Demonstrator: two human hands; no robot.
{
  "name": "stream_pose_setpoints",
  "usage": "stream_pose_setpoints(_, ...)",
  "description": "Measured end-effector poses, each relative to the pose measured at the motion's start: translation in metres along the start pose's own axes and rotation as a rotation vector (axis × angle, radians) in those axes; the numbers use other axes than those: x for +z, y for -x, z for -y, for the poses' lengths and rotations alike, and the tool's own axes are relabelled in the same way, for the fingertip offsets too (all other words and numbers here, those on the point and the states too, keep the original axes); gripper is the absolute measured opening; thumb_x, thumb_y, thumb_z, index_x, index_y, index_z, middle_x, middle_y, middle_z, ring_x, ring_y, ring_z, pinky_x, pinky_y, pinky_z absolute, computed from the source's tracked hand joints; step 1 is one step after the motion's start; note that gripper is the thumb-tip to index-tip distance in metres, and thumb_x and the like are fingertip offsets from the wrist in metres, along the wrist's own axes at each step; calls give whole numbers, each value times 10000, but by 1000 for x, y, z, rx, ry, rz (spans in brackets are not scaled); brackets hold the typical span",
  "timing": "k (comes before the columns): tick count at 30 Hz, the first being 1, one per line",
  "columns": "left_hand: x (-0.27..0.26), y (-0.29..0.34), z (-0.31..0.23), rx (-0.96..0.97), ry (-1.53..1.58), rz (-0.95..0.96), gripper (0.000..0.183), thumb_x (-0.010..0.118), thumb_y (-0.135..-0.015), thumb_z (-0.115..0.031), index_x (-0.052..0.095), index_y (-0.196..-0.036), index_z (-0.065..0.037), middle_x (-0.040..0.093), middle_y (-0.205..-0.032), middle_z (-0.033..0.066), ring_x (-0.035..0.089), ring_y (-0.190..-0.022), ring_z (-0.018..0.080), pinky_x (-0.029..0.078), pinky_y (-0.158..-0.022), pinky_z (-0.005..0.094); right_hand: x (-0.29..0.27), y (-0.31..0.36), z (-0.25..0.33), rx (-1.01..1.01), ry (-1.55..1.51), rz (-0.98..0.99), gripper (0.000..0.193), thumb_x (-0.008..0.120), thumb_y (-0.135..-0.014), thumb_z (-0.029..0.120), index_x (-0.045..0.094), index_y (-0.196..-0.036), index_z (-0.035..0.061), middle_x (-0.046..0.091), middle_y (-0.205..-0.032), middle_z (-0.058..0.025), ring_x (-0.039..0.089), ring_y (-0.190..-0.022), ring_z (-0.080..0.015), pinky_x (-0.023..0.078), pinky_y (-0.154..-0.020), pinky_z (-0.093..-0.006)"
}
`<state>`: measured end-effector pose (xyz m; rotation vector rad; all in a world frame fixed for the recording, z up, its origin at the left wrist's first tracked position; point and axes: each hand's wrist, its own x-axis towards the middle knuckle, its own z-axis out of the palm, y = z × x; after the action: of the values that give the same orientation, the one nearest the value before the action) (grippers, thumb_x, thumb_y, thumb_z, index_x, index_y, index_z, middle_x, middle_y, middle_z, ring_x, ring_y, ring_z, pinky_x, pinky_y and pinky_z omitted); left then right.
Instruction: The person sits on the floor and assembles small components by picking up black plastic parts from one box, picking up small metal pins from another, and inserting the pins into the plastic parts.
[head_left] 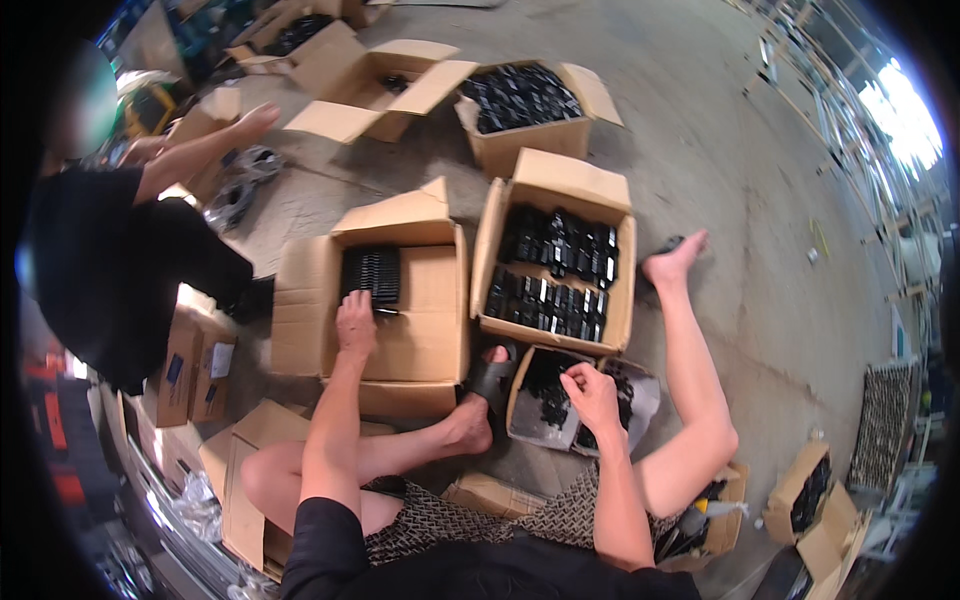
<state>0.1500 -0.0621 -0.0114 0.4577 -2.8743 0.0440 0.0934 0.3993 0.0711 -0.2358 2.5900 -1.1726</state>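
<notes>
My left hand reaches into an open cardboard box at the middle left, its fingers closed at the near end of a row of slim black parts. One dark, narrow black part sticks out beside those fingers and seems held by them. Over a low, divided tray of small black pieces, my right hand has thumb and fingers pinched together. Whatever the pinch holds is too small to make out.
A carton packed with black parts stands beyond the tray. Farther off are another full carton and an open-flapped box. On the left, a person in black stretches out an arm. Metal racks line the right.
</notes>
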Motion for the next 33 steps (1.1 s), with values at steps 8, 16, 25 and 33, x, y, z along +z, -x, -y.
stream_pose_setpoints(8, 5, 6, 6, 138, -30, 269, 271, 695, -719, -49, 595, -970, -31, 588, -1037, 164, 582, -987, 346, 476, -856, 445, -48, -13, -49, 198, -48, -272, 195, 705, -876, 231, 699, -903, 38, 708, -764, -149, 691, -702, -300, 526, -669, -395)
stream_pose_setpoints(16, -61, 7, -25, -368, 686, 415, 280, 648, -814, -43, 534, -1061, 25, 593, -693, 110, 615, -587, 233, 539, -549, 338, -31, -8, -52, 190, -245, -204, 197, 716, -867, 208, 704, -936, 24, 721, -778, -143, 702, -692, -228, 541, -650, -355)
stream_pose_setpoints(25, -162, 60, -169, -348, 1300, 777, 222, 720, -912, -178, 690, -937, 40, 668, -710, 46, 629, -595, 97, 528, -544, 255, 46, 17, 28, 126, -1106, 527, 426, 657, -966, 310, 589, -1254, 5, 697, -1030, -80, 693, -847, -147, 574, -710, -290)
stream_pose_setpoints(33, -139, 121, -229, -57, 761, 419, 326, 752, -885, -256, 673, -892, 60, 666, -692, 102, 606, -585, 100, 499, -534, 302, 69, 39, 16, 196, -985, 436, 316, 705, -933, 309, 697, -1034, 10, 696, -845, -25, 653, -727, -96, 550, -623, -263)
